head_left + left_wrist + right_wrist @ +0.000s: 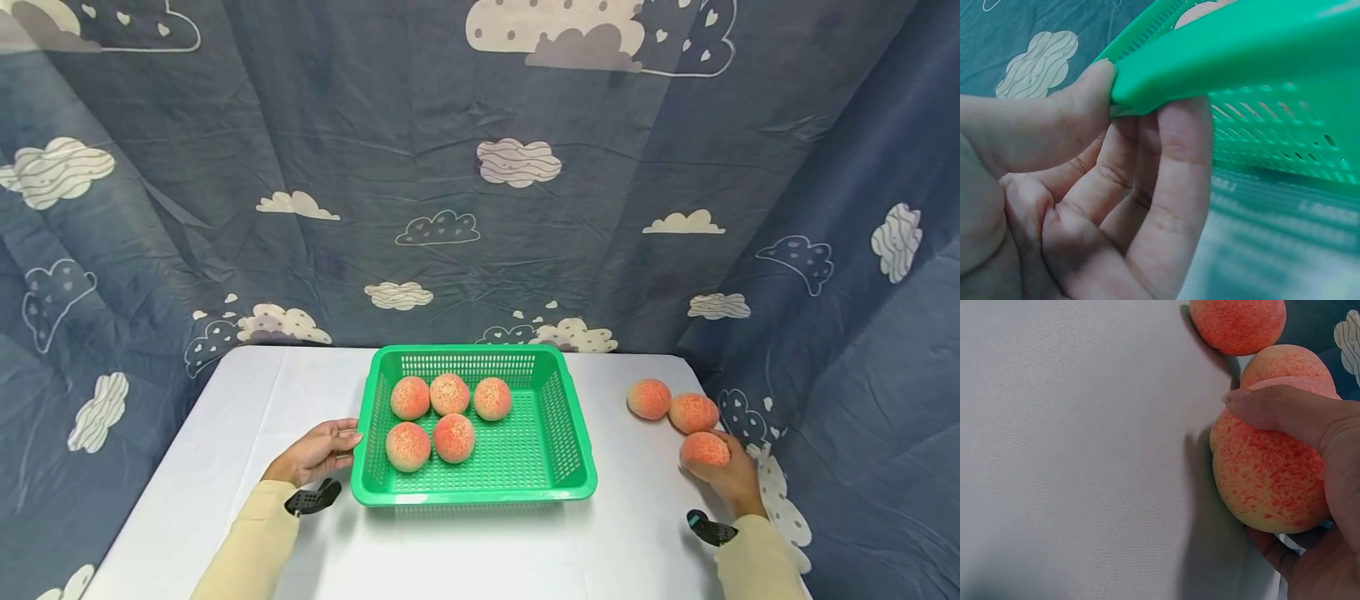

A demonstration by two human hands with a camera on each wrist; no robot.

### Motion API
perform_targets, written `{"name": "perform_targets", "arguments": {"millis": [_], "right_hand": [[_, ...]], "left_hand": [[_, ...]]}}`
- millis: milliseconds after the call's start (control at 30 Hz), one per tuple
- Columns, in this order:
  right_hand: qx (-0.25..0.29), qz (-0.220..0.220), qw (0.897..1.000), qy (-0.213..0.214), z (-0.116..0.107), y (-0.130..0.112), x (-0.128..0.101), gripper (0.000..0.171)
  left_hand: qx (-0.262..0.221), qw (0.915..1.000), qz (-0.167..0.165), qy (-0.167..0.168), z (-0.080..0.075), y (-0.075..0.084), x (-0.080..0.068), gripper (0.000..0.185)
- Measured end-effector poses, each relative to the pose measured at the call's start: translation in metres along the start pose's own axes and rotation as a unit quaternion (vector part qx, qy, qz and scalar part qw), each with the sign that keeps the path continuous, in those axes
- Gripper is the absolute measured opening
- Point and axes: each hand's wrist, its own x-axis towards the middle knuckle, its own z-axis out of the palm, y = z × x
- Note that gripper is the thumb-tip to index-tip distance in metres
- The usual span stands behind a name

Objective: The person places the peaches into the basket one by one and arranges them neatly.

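Pink-orange peach (pixel 704 449) is in my right hand (pixel 726 473), fingers curled round it, thumb over the top, at the right edge of the surface (pixel 480 550). It sits on or just above the surface; can't tell which. Two more peaches (pixel 671 406) lie just beyond it, touching each other; the nearer one is right against the held one. Left hand (pixel 318 450) grips the left rim of the green basket (pixel 570 433): thumb on top of the lip, fingers curled under it. Basket is mid-surface with five peaches (pixel 442 417) inside, three along the back, two in front. Blue cloud-print cloth (pixel 480 208) hangs behind and to both sides.
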Motion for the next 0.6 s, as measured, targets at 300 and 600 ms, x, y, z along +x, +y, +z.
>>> {"name": "perform_targets", "arguments": {"millis": [300,600], "right_hand": [[-0.008,0.002,1.000,-0.014,-0.004,-0.006,-0.010,0.098],[-0.011,0.002,0.999,-0.036,-0.008,-0.015,-0.023,0.105]], "left_hand": [[0.005,1.0000,0.005,-0.005,0.000,-0.001,0.000,0.047],[0.005,1.0000,0.003,-0.002,0.000,-0.002,0.000,0.048]]}}
